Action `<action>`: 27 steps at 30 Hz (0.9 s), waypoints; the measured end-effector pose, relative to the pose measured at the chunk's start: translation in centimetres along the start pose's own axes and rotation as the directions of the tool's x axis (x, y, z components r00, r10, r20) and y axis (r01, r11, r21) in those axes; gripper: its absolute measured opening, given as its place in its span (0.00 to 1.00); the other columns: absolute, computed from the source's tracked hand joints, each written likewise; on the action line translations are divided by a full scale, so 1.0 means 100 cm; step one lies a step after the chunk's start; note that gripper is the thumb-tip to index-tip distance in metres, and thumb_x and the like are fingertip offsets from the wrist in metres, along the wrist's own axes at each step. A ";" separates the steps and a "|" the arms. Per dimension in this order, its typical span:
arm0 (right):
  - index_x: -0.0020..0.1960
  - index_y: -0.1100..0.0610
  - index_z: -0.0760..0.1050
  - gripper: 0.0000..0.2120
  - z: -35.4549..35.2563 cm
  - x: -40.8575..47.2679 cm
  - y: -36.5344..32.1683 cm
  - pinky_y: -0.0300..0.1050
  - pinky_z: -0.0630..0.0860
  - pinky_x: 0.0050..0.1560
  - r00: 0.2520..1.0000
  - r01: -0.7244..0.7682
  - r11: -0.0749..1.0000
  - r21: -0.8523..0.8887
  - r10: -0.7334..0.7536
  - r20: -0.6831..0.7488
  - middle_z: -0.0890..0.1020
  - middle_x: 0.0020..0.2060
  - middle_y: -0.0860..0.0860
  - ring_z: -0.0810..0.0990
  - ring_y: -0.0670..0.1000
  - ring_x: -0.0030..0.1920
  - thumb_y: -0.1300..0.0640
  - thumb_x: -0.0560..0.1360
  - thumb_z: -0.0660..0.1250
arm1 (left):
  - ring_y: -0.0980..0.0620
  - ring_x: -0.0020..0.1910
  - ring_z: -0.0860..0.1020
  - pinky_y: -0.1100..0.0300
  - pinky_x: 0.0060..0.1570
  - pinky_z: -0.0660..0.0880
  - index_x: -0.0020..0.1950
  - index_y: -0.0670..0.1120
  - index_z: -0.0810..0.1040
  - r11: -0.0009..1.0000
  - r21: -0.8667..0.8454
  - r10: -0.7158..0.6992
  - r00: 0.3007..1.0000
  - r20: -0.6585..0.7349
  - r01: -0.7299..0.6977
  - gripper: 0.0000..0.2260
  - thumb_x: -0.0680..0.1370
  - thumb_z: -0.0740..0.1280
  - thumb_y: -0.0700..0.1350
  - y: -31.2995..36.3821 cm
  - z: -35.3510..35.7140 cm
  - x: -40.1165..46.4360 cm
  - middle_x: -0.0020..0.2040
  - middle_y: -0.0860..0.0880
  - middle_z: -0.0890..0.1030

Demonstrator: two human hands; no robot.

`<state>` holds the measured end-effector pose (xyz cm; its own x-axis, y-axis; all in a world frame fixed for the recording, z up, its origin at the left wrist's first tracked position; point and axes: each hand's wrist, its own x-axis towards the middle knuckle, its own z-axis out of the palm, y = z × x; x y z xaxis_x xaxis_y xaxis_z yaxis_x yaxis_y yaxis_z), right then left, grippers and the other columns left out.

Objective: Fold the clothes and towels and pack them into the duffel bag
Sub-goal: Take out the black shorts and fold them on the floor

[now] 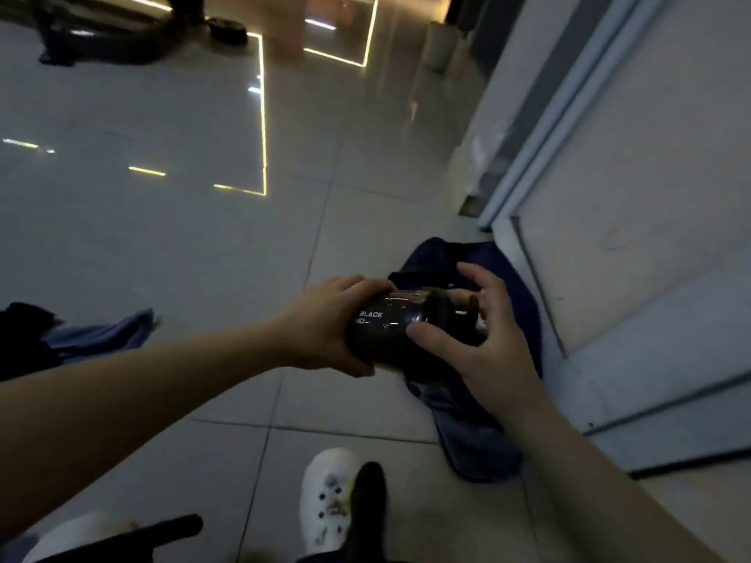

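My left hand [329, 327] grips the near end of a dark rolled bundle [390, 327] with white lettering reading "BLACK". My right hand [483, 331] is at its far end, thumb on the bundle and fingers spread and curved over it. Both hands hold it just above the dark navy duffel bag [479, 440], which lies slumped on the tiled floor beside the wall. A blue cloth [97, 339] and a black garment [20, 335] lie on the floor at the far left.
A white clog [329, 497] on my foot shows at the bottom centre. A pale wall panel and door frame [609, 237] run along the right. A black strap or bar [134, 534] lies at the lower left. Dark furniture legs stand far back.
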<state>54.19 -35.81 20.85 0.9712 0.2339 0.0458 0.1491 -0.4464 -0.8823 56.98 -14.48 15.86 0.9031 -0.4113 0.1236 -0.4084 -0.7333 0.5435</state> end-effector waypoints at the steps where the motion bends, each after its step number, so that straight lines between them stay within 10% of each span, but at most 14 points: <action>1: 0.66 0.34 0.61 0.39 -0.014 -0.010 -0.002 0.26 0.73 0.46 0.996 0.027 0.999 0.030 -0.025 -0.080 0.73 0.56 0.32 0.73 0.30 0.54 0.35 0.59 0.75 | 0.51 0.60 0.72 0.57 0.58 0.71 0.71 0.54 0.63 0.998 -0.055 -0.019 0.999 0.038 0.021 0.45 0.58 0.80 0.54 0.022 -0.002 0.008 0.64 0.53 0.72; 6: 0.70 0.32 0.53 0.48 -0.079 -0.060 -0.001 0.46 0.75 0.61 0.998 -0.036 0.999 0.007 0.036 -0.059 0.66 0.69 0.42 0.71 0.46 0.66 0.36 0.57 0.76 | 0.55 0.57 0.74 0.64 0.49 0.74 0.71 0.53 0.64 0.981 -0.189 0.017 0.969 0.246 0.031 0.44 0.59 0.82 0.48 0.114 0.000 0.034 0.59 0.56 0.72; 15: 0.75 0.48 0.55 0.51 -0.130 -0.160 0.144 0.51 0.70 0.61 0.818 -0.552 0.809 -0.201 0.478 -0.321 0.65 0.69 0.55 0.68 0.58 0.67 0.45 0.61 0.80 | 0.48 0.68 0.68 0.52 0.64 0.69 0.77 0.55 0.56 0.907 0.286 0.049 0.754 0.655 -0.308 0.36 0.74 0.70 0.58 0.197 0.077 0.040 0.73 0.51 0.62; 21: 0.75 0.49 0.53 0.51 -0.116 -0.214 0.234 0.59 0.71 0.61 0.660 -0.746 0.511 -0.428 0.654 -0.370 0.63 0.68 0.61 0.66 0.65 0.65 0.40 0.62 0.78 | 0.52 0.62 0.72 0.53 0.60 0.72 0.72 0.56 0.66 0.898 0.277 0.097 0.767 0.634 -0.342 0.24 0.77 0.64 0.59 0.193 0.084 0.024 0.69 0.54 0.69; 27: 0.76 0.51 0.53 0.50 -0.117 -0.241 0.263 0.57 0.66 0.65 0.626 -0.777 0.467 -0.421 0.646 -0.437 0.64 0.70 0.60 0.64 0.63 0.69 0.39 0.64 0.76 | 0.57 0.58 0.75 0.59 0.56 0.73 0.68 0.57 0.71 0.910 0.242 0.086 0.725 0.683 -0.336 0.21 0.78 0.62 0.61 0.198 0.106 0.023 0.62 0.57 0.76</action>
<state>36.88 -63.34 2.02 0.7852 -0.5195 -0.3370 -0.6067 -0.7544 -0.2505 49.61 -35.66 18.14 0.5288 -0.7314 -0.4307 -0.7074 -0.6601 0.2526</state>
